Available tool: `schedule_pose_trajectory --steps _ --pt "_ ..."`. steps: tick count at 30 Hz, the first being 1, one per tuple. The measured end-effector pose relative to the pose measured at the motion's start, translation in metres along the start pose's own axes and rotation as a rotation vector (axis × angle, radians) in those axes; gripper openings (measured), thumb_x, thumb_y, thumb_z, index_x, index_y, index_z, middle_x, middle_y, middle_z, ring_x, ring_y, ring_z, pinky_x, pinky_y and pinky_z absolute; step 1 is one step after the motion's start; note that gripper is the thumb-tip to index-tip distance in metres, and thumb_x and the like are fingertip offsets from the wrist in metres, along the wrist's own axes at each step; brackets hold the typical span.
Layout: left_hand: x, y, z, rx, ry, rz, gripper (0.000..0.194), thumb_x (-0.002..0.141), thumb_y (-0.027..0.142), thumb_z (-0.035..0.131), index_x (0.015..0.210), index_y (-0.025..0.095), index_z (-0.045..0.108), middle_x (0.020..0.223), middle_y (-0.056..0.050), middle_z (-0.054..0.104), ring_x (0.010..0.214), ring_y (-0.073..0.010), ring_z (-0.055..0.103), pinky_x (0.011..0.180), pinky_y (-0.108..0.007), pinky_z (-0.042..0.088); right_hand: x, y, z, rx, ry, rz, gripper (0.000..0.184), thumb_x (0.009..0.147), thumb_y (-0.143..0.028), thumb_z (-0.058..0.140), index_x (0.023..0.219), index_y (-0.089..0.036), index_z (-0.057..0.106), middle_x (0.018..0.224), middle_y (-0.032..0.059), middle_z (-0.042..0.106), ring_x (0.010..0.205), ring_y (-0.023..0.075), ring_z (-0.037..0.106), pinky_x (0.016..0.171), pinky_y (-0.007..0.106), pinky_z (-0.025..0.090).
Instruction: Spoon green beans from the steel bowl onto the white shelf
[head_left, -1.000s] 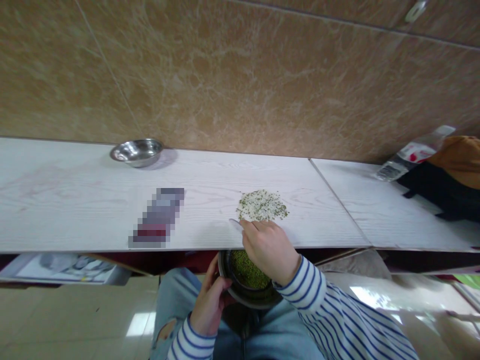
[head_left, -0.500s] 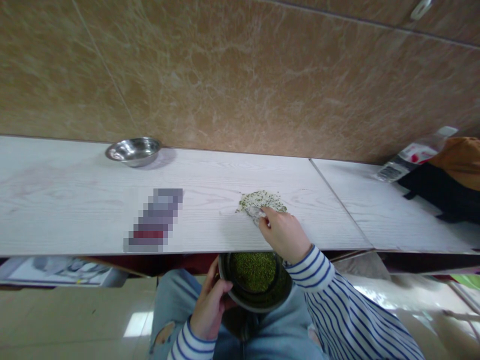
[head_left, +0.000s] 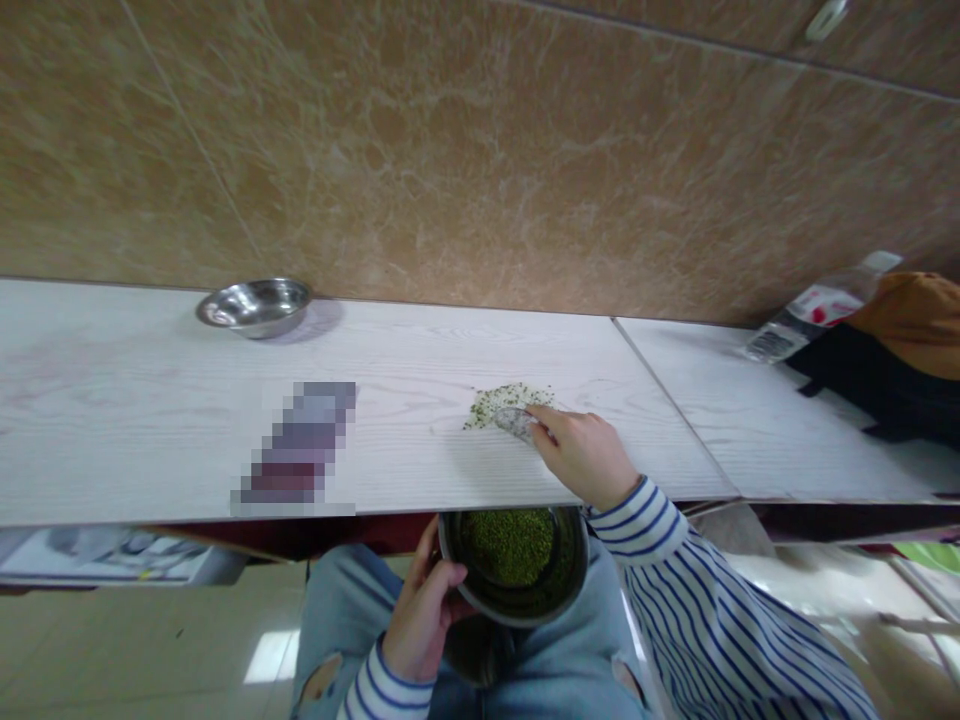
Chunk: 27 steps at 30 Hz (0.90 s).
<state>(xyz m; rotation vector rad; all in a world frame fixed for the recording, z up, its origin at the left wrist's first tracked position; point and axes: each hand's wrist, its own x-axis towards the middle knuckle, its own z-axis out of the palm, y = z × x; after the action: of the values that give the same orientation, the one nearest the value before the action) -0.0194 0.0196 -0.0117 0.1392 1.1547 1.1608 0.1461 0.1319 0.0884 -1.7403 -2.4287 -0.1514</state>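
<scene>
My left hand [head_left: 429,602] is closed on the rim of a deep metal bowl [head_left: 517,612], thumb over the edge. The bowl is tilted below the table's front edge, above my lap, with small green beans [head_left: 517,545] like mung beans inside. On the table, my right hand [head_left: 589,452] pinches a clear, shiny scoop [head_left: 514,422] lying low against the surface. The scoop touches the near side of a scattered patch of green beans [head_left: 501,396]. My fingers hide the scoop's handle end.
A shallow steel bowl [head_left: 255,308] stands by the wall at the back left. A pixelated flat object [head_left: 300,445] lies nearer on the white table [head_left: 420,350]. A plastic bottle [head_left: 817,305] leans beside a black and brown bag [head_left: 892,340] at right. An open drawer [head_left: 112,555] juts below left.
My right hand has moved slightly right, and the scoop now lies flatter. The bean patch looks smaller on its right side. The left hand keeps holding the bowl; the view has shifted a little.
</scene>
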Motion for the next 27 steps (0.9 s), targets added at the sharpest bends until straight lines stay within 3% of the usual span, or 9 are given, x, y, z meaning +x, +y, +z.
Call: schedule_pose_trajectory --steps 6,11,17,22,27 --pt "-0.001 -0.002 0.002 0.008 -0.019 -0.002 0.067 0.059 0.011 0.055 0.123 0.026 0.043 0.108 -0.003 0.058 0.073 -0.0136 0.055 0.057 -0.025 0.048 0.000 0.010 -0.007 -0.024 0.086 -0.012 0.031 0.091 -0.029 0.033 0.113 -0.026 0.053 0.083 0.0020 0.068 0.075 0.0151 0.060 0.069 0.028 0.032" --pt "-0.002 -0.002 0.003 0.012 -0.004 -0.003 0.068 0.059 0.012 0.055 0.124 0.026 0.043 0.102 -0.003 0.060 0.070 -0.0135 0.055 0.056 -0.026 0.048 0.010 0.016 0.002 -0.105 0.160 -0.031 0.028 0.090 -0.026 0.036 0.112 -0.026 0.053 0.083 0.0014 0.068 0.080 0.0164 0.057 0.069 0.030 0.026" --pt "-0.003 -0.002 0.001 0.002 -0.012 -0.004 0.068 0.058 0.012 0.055 0.124 0.027 0.042 0.107 -0.004 0.059 0.074 -0.0142 0.056 0.056 -0.025 0.047 0.010 0.011 0.010 -0.148 0.117 -0.106 0.024 0.088 -0.020 0.041 0.106 -0.025 0.055 0.084 0.0005 0.068 0.083 0.0167 0.055 0.069 0.032 0.022" --pt "-0.003 -0.002 0.001 0.016 -0.025 -0.008 0.068 0.059 0.012 0.055 0.125 0.027 0.041 0.097 -0.002 0.061 0.072 -0.0130 0.054 0.056 -0.024 0.047 -0.006 0.008 0.002 -0.113 0.104 -0.168 0.023 0.087 -0.019 0.044 0.106 -0.025 0.055 0.085 0.0002 0.067 0.084 0.0160 0.053 0.070 0.031 0.022" --pt "-0.002 -0.002 0.000 0.013 -0.044 -0.010 0.068 0.060 0.012 0.055 0.125 0.027 0.041 0.099 -0.002 0.060 0.075 -0.0140 0.055 0.058 -0.024 0.047 -0.017 0.013 -0.003 -0.054 0.122 -0.195 0.022 0.088 -0.020 0.044 0.104 -0.025 0.057 0.085 -0.0002 0.067 0.086 0.0152 0.053 0.071 0.030 0.023"
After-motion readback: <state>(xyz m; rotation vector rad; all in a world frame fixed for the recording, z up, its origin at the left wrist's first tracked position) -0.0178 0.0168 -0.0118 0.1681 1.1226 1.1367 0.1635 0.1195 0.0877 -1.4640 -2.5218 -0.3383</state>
